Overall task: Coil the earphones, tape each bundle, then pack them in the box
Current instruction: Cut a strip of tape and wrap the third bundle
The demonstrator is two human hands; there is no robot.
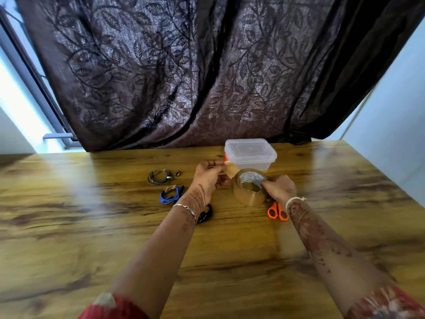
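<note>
Earphones lie in seemingly three bundles beside one tape roll, one box.

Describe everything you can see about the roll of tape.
The tape roll is a wide ring of glossy brown packing tape on a white printed core. It sits tilted, hole facing the camera, in front of the clear lidded box. The right hand grips its rim, reaching into the core. A short strip is pulled off, pinched by the left hand.
</note>
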